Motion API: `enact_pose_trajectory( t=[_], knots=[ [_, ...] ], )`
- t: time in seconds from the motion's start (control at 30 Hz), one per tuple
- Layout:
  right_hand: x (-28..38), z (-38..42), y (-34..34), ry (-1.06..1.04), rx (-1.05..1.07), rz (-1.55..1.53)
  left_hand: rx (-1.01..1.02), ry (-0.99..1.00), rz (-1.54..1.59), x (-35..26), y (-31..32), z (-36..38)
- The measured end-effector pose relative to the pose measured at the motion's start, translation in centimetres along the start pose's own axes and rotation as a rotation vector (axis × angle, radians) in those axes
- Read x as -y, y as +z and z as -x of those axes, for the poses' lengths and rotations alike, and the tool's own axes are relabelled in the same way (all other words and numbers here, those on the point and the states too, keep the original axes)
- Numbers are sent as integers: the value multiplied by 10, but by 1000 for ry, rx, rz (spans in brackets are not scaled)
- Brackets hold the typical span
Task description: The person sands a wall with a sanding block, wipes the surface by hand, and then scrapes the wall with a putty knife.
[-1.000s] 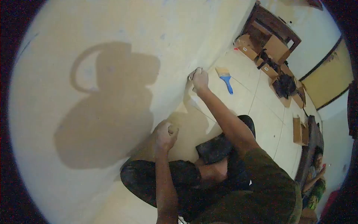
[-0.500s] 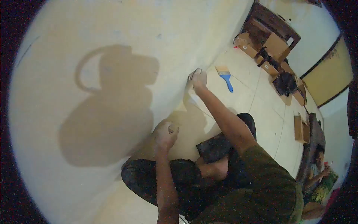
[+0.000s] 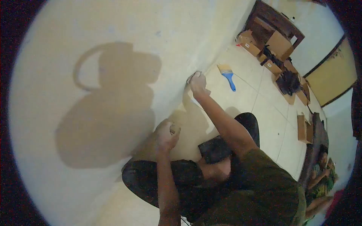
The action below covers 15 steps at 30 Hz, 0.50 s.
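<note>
My right hand [image 3: 198, 84] is closed and pressed to the foot of the pale wall [image 3: 181, 45]. A thin greyish edge shows at its fingers, too small to name. Closer to my body, my left hand [image 3: 167, 136] is curled with pale dust on it, near the base of the wall. Whatever it may hold is hidden by the fingers. A paintbrush [image 3: 228, 78] with a blue handle and light bristles lies on the tiled floor [image 3: 245, 101], to the right of my right hand and apart from it.
My crossed legs [image 3: 162, 179] are close to the wall. Open cardboard boxes [image 3: 281, 45] with dark plastic stand by a brown wooden piece of furniture [image 3: 260, 24]. Another small box [image 3: 304, 129] is at the right. A person [image 3: 320, 177] sits at the far right edge.
My right hand has shifted slightly left and down along the wall, and its wrist has turned. My left hand stays nearly still. The seated person's arm has moved.
</note>
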State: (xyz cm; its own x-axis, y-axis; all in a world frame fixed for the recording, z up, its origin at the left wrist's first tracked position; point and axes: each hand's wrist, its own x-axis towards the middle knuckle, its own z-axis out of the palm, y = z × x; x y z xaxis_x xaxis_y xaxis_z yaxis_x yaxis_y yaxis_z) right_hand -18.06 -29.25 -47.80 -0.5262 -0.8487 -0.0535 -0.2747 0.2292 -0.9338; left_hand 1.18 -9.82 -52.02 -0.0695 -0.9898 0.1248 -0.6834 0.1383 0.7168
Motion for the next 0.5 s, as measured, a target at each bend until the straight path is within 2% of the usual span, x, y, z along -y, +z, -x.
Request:
enact_pose_trajectory(
  t=[0.07,0.17,0.23,0.3,0.37,0.4,0.47,0.5],
  knots=[
    [3,24,-5,-97,76,-22,21,-48,-11,-9,-5,2],
    [-32,-16,8,-257,-192,344,169,-168,42,-21,-14,1],
    [-41,-24,11,-124,-62,120,196,-194,54,-22,-19,0],
    [-31,-25,10,-95,68,38,131,-159,82,-11,-11,-1],
    [-1,10,-16,-130,184,85,89,-132,90,5,8,2],
    [-15,-6,-11,-133,153,39,93,-128,79,10,15,2],
    [-75,-51,19,-342,15,46,112,-128,49,16,14,-2],
    [-50,-27,11,-290,60,-44,130,-134,21,9,5,-3]
  ],
)
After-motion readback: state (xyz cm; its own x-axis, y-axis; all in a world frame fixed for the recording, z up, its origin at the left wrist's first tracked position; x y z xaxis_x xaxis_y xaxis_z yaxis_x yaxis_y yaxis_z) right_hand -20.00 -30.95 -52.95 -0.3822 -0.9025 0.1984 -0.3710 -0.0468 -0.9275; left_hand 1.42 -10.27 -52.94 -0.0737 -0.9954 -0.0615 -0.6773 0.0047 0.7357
